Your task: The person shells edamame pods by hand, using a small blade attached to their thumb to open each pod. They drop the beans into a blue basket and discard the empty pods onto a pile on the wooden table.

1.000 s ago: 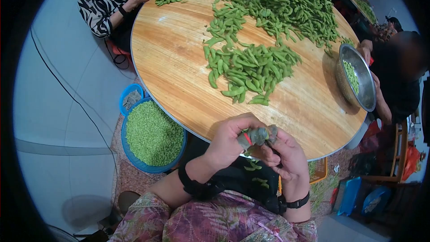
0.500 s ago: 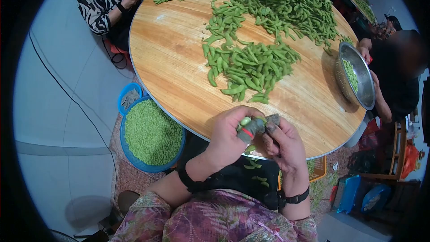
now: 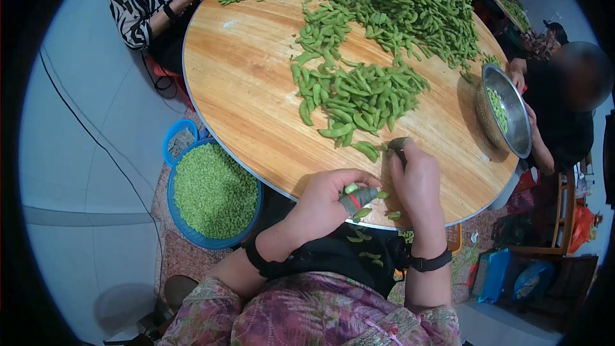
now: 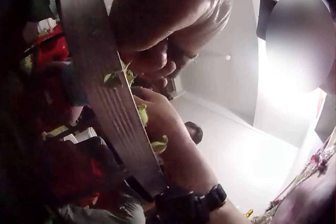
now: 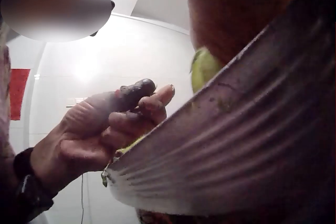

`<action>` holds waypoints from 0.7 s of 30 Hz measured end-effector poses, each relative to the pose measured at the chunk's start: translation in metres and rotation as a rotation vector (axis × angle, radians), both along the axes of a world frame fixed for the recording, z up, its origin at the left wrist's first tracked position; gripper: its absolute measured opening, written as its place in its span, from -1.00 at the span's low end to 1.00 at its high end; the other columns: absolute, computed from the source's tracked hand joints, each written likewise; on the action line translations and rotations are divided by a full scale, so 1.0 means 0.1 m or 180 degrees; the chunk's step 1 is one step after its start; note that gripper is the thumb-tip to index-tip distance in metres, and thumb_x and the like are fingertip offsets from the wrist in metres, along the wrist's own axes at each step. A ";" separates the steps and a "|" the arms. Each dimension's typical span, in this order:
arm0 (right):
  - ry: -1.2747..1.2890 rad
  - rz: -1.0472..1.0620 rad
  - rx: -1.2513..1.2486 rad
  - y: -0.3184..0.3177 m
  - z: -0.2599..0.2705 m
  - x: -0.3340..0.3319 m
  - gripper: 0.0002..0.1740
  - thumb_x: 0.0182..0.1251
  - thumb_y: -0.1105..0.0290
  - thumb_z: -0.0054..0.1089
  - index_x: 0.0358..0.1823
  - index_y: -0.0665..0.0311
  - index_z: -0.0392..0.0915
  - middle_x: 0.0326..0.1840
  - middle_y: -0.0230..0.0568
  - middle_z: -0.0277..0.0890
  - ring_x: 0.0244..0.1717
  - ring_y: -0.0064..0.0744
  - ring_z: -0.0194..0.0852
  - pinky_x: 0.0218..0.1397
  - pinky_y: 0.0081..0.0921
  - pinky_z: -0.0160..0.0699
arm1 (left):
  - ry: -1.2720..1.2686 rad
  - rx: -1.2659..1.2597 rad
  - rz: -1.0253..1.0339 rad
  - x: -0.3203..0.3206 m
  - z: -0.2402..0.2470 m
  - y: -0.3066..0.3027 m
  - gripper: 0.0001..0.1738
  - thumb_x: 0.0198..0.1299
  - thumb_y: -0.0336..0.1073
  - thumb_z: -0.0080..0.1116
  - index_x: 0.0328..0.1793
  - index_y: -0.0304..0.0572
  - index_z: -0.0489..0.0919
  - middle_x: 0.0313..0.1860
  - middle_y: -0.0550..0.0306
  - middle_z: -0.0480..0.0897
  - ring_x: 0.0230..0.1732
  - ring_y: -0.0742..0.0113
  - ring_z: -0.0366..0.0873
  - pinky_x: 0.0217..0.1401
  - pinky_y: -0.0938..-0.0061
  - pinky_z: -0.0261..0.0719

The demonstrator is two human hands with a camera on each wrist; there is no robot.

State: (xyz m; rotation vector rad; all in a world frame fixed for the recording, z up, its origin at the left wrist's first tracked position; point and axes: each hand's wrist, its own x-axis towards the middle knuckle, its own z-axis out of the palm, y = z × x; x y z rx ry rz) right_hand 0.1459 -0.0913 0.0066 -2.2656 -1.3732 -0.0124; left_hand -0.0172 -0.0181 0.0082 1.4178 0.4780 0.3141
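Floor [image 3: 172, 238]: blue bskt [image 3: 218, 242] w/ beans [image 3: 214, 192]

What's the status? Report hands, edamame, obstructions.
Left hand curled round a shelled bean. Right hand at near edge of edamame pods, grip unclear. Stray pod at table edge; nothing visibly blocking.
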 end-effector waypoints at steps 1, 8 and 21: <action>0.0000 0.0002 -0.0006 0.00 0.01 -0.02 -0.86 0.12 0.38 0.10 -0.31 0.25 0.44 -0.60 0.03 0.45 -0.51 0.05 0.46 -0.47 -0.13 0.39 | -0.0067 -0.0145 0.0170 0.00 0.00 0.00 -0.78 0.13 -0.52 0.06 -0.09 -0.28 0.57 -0.34 0.26 0.58 -0.28 0.60 0.45 -0.20 0.65 0.44; -0.0303 0.0184 -0.0058 0.04 -0.03 -0.04 -0.79 0.12 0.39 0.15 -0.21 0.27 0.47 -0.60 -0.02 0.45 -0.58 -0.09 0.47 -0.50 -0.24 0.40 | -0.0433 -0.0177 0.0418 0.00 -0.09 0.02 -0.71 0.19 -0.44 0.07 0.06 -0.27 0.50 -0.30 0.33 0.51 -0.36 0.66 0.36 -0.31 0.73 0.36; 0.5135 0.0748 0.0472 -0.38 0.21 -0.31 -0.80 0.38 0.34 -0.11 -0.15 0.32 0.41 -0.56 -0.48 0.28 -0.63 -0.75 0.08 -0.61 -0.77 0.03 | -0.1272 -0.1982 0.0297 0.02 -0.10 -0.03 -0.87 0.09 -0.44 0.17 -0.25 -0.25 0.47 -0.34 0.30 0.50 -0.46 0.67 0.33 -0.47 0.76 0.23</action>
